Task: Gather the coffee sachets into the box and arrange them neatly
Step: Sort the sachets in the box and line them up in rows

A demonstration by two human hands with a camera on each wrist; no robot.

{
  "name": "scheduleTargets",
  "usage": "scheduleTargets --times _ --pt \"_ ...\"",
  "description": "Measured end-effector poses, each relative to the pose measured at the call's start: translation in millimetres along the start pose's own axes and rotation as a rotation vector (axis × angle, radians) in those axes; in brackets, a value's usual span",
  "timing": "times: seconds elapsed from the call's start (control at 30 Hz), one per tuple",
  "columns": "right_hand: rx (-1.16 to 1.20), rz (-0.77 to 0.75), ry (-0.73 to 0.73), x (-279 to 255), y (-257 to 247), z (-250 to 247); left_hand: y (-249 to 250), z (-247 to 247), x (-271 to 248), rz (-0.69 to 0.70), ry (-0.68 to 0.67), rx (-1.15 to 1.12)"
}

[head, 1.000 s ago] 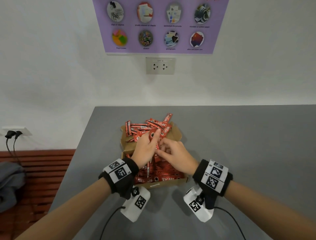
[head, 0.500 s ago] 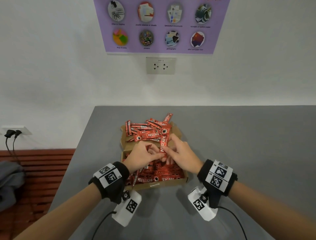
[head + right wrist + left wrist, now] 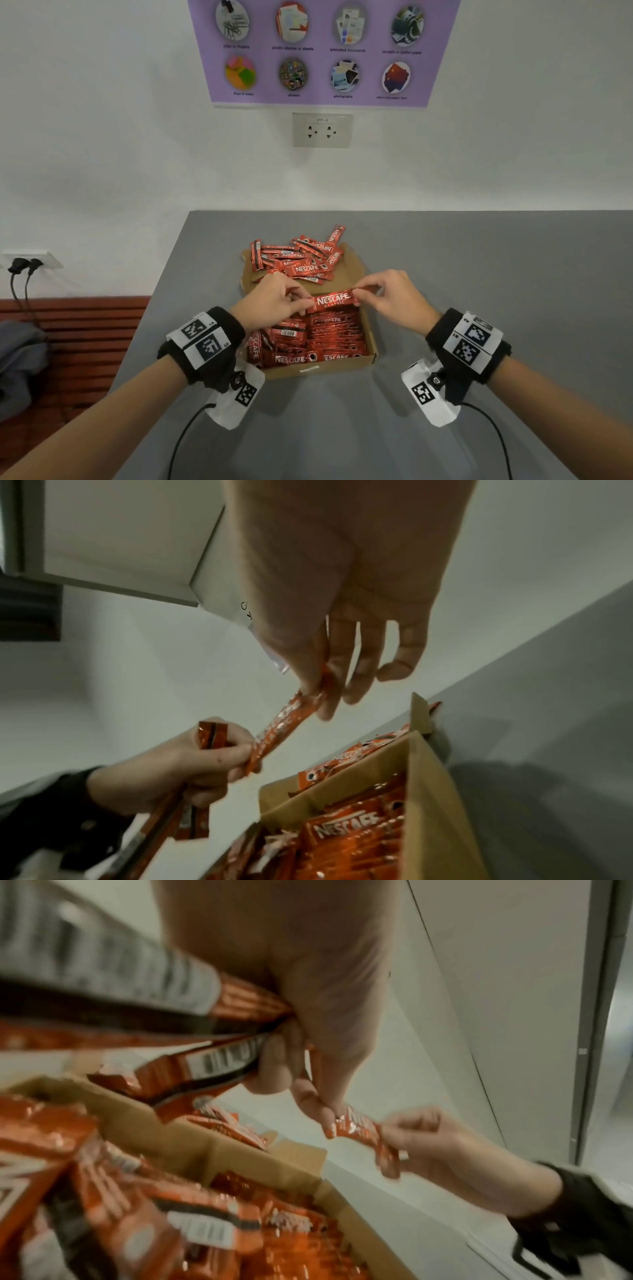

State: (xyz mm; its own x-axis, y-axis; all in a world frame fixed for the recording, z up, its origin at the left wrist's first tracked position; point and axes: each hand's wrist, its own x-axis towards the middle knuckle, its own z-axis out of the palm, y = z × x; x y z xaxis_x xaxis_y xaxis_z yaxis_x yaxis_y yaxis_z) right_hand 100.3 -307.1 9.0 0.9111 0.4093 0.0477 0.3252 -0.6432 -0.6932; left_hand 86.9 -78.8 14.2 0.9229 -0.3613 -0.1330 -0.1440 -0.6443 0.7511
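Black wristbands, white coded tags, white wrist cameras, black cables.

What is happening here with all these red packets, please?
A person is sorting coffee sachets into a cardboard box on a grey table. Both hands hold one sachet level above the box: the left hand pinches one end and the right hand the other. The left hand also grips a few more sachets. Rows of sachets already lie in the box, and a loose pile waits on the flap behind it.
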Motion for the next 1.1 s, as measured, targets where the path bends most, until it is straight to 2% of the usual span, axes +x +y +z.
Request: scheduleTargets --times 0.07,0.17,0.27,0.4,0.47,0.57,0.63,0.77,0.83,1.1 --pt "-0.065 0.009 -0.053 -3.8 2.7 0.0 -0.8 -4.7 0.9 0.015 -0.017 0.044" --pt "-0.208 -0.085 -0.028 -8.5 -1.8 5.2 -1.1 -4.5 1.2 0.027 -0.103 0.157" --pt "-0.266 -0.136 -0.067 -7.9 -10.2 10.2 0.7 -1.5 1.6 0.062 -0.144 0.184" --pt "-0.173 -0.053 -0.173 -8.6 -10.8 9.8 0.5 1.7 -2.3 0.09 -0.142 0.157" --pt "-0.175 -0.01 -0.181 -10.0 -8.2 10.0 -1.8 7.0 -4.8 0.079 -0.159 0.116" --pt "-0.024 0.05 -0.134 -12.3 -6.6 9.6 -7.0 14.9 -5.2 0.023 -0.204 0.168" --pt "0.047 0.054 -0.211 -15.1 -10.3 11.4 -9.9 20.1 -7.0 0.007 -0.239 0.225" --pt "-0.144 -0.002 -0.381 -18.3 -13.8 20.7 -12.2 29.1 -10.3 0.024 -0.277 0.364" --pt "-0.244 -0.021 -0.441 -17.0 -14.7 25.7 -13.4 30.3 -11.8 0.02 -0.283 0.36" --pt "-0.494 -0.076 -0.532 -3.1 -23.8 38.5 -13.7 26.0 -16.3 0.016 -0.325 0.356"
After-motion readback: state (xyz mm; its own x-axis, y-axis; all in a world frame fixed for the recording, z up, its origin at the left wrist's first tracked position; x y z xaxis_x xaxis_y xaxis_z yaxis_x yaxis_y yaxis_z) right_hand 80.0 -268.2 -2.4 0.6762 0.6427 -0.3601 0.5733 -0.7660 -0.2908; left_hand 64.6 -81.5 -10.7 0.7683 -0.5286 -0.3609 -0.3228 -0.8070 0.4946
